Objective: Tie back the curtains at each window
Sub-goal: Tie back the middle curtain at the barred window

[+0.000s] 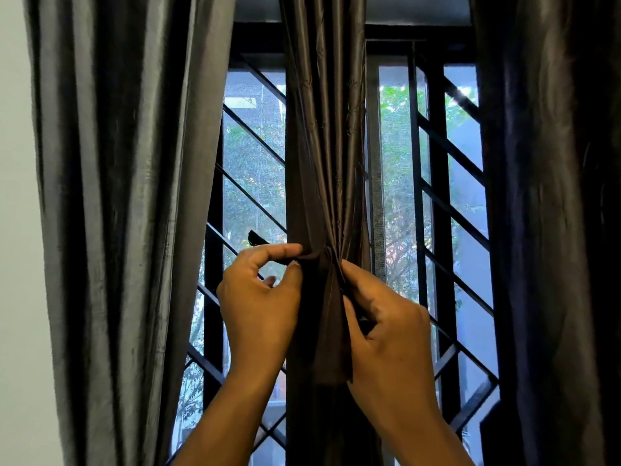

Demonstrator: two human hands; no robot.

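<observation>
Both hands pinch the tie band (322, 264) cinched round the middle curtain (324, 146) at the window grille (248, 203), left hand (260, 307) on the left end, right hand (386, 327) at the knot; slack could let it slip loose.
</observation>
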